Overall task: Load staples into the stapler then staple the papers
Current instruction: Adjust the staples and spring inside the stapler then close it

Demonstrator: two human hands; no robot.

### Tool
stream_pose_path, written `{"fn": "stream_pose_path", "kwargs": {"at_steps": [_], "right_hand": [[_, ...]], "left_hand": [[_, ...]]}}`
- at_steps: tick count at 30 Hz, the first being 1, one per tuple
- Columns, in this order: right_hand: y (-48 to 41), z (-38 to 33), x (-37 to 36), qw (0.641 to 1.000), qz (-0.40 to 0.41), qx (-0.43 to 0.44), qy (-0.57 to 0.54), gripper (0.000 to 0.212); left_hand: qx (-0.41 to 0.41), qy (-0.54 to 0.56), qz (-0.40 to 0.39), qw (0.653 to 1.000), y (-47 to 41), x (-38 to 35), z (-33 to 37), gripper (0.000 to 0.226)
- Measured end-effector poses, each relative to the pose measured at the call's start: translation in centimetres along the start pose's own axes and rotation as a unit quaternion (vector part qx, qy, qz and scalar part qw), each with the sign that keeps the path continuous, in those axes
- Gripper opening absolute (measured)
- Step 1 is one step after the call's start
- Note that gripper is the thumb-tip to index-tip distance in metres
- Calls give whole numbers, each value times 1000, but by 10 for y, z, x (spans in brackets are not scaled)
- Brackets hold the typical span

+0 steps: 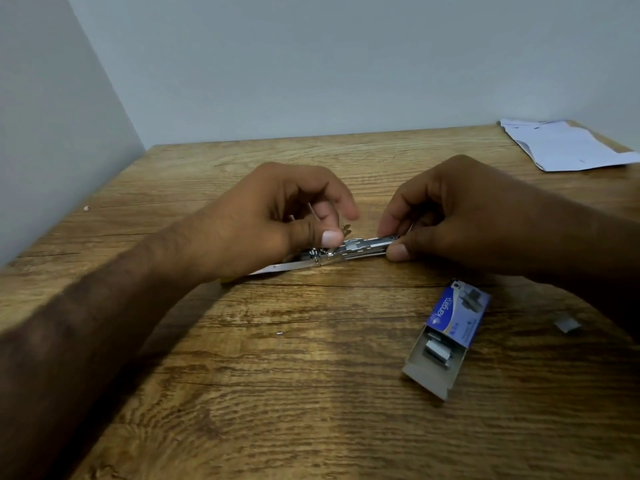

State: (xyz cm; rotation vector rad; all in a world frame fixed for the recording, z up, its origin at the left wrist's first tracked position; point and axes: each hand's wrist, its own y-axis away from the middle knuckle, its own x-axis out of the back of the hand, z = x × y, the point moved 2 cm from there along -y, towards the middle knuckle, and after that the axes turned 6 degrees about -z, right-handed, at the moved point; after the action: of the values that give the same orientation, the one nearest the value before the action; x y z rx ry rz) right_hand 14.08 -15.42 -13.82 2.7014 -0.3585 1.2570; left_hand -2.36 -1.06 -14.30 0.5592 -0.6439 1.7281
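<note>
Nearby: staple box [446, 336] open; papers [568, 147] far corner | left hand [277, 216], right hand [460, 216] fingers pinch stapler [360, 249]

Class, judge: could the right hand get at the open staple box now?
Probably yes: the staple box lies near the right hand, only bare table between, though that hand pinches the stapler.

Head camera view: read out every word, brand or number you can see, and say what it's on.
"kangaro": on the blue sleeve of the staple box.
Smaller print lower on that sleeve: too blurred to read.
Papers at the far right: faint marks, too small to read.
Stapler: no text readable.
</note>
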Motion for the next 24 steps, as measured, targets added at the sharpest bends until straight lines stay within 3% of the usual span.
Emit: {"fn": "stream_pose_path", "kwargs": {"at_steps": [5, 24], "right_hand": [[-1, 1, -1, 1000, 11, 2, -15, 18], [-3, 1, -2, 1000, 20, -8, -15, 19]], "left_hand": [[53, 42, 0, 998, -4, 1, -3, 6], [109, -43, 14, 993, -11, 1, 13, 10]]}}
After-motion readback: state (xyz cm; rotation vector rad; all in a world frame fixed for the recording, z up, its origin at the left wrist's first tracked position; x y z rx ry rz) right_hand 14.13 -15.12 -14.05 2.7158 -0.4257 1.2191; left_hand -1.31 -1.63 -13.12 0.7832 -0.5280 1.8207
